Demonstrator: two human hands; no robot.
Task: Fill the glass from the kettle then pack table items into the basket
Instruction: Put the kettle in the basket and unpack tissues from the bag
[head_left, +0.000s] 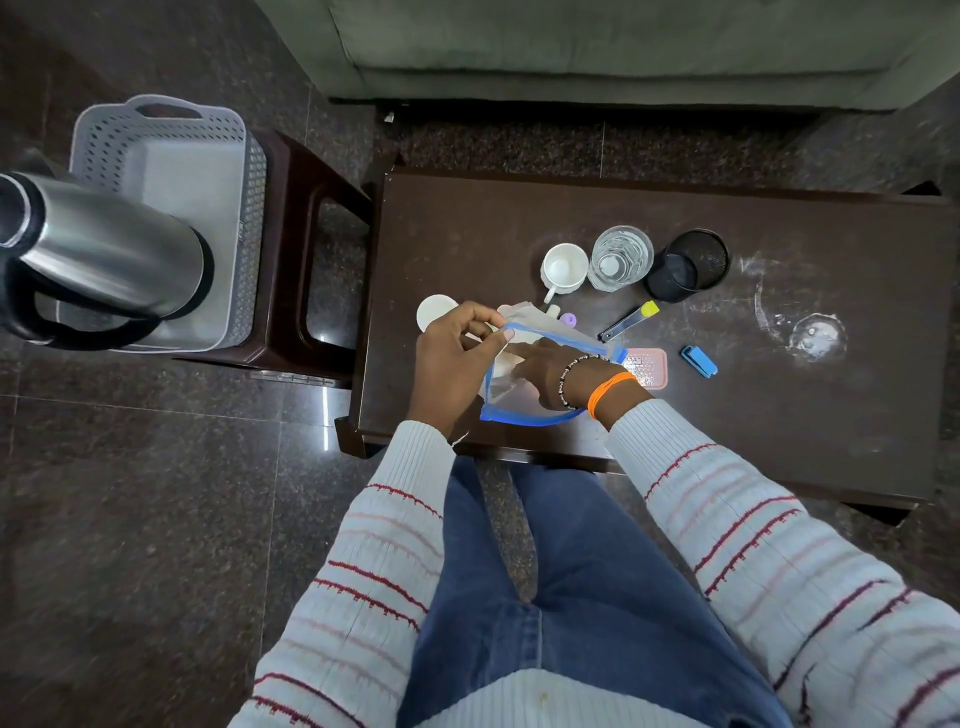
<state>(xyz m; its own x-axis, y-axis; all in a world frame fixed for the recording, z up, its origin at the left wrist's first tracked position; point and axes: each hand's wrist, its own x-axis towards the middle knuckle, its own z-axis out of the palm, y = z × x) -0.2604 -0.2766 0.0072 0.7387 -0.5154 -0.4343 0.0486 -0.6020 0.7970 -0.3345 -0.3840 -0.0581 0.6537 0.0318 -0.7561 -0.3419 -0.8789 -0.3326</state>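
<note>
A clear zip pouch with a blue rim (524, 410) is held open over the near left part of the dark table (779, 415). My left hand (452, 364) pinches its upper rim. My right hand (550, 371) is inside the pouch up to the wrist; what it holds is hidden. The glass (621, 258) stands with water in it beside a white cup (563, 269). The steel kettle (98, 260) looms at the left, in front of the grey perforated basket (166, 156), which sits on a brown stool (306, 270).
On the table lie a black mesh pen holder (688, 266), a nail clipper (628, 321), a blue clip (698, 360), a pink tray (647, 366), a white lid (435, 310) and a small purple cap (570, 319). A green sofa (623, 47) stands behind the table.
</note>
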